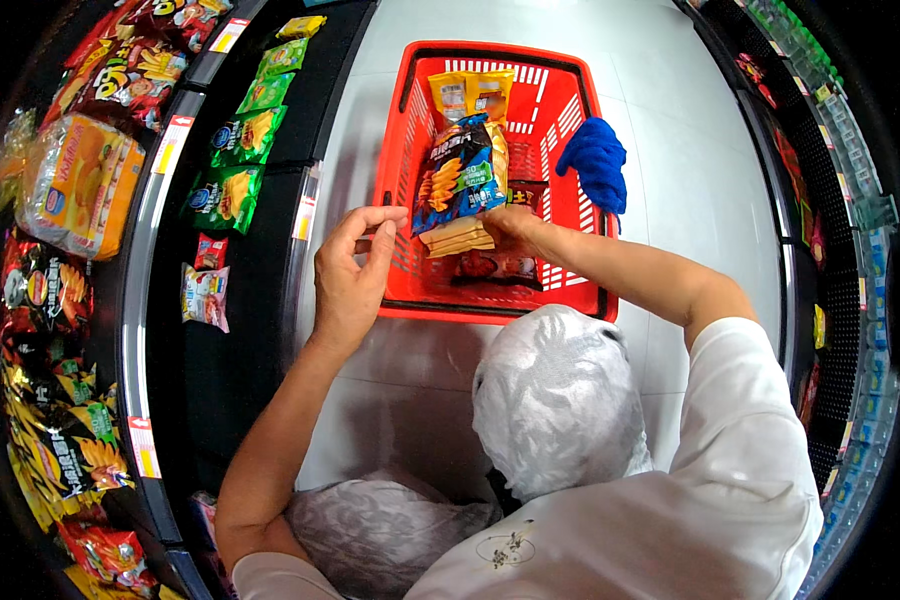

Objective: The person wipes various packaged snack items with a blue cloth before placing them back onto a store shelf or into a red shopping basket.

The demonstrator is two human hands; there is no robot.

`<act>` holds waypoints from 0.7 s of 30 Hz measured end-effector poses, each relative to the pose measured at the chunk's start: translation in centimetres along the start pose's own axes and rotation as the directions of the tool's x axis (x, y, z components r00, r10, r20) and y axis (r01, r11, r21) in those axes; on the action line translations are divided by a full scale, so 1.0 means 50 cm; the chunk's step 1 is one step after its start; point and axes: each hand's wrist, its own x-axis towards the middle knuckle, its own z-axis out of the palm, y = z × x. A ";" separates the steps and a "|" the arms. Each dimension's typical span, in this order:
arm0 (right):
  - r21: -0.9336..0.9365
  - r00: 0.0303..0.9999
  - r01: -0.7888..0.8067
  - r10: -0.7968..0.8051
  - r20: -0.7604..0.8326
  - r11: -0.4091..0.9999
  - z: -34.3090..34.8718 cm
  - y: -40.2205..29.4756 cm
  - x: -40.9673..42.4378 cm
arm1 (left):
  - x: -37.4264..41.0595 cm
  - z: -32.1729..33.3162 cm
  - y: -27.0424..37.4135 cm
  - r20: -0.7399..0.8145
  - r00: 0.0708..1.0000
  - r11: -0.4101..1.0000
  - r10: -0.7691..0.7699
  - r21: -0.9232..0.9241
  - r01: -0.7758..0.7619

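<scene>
A red plastic shopping basket [495, 311] stands on the floor before me, with several snack bags inside. On top lies a blue and black bag of potato chips [456, 174], beside and over yellow bags [471, 91]. My right hand [516, 225] reaches into the basket at the lower end of these bags; its fingertips are hidden, so its hold cannot be told. Just left of the basket's rim, my left hand [360, 266] is raised with curved fingers, thumb apart, holding nothing. Dark red snack bags [499, 270] lie lower in the basket.
A blue cloth-like bundle [598, 165] hangs at the basket's right rim. On the left, shelves hold green chip bags [229, 199], a large orange and clear package [82, 187] and other snacks. More shelving [795, 262] runs along the right. My bent knees are close below the basket.
</scene>
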 end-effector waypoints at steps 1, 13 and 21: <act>0.029 0.997 0.062 -0.063 0.042 0.998 -0.011 0.011 0.019 | 0.003 0.005 0.001 0.003 1.000 1.000 0.013 -0.010 -0.013; 0.184 0.994 0.061 -0.076 0.074 0.981 -0.135 -0.092 -0.231 | 0.005 0.001 -0.014 -0.050 0.996 0.984 -0.070 -0.167 0.061; 0.171 0.879 0.476 -0.475 -0.049 0.863 -0.204 -0.071 -0.480 | 0.042 0.025 -0.001 0.152 0.976 0.899 -0.155 -0.387 0.203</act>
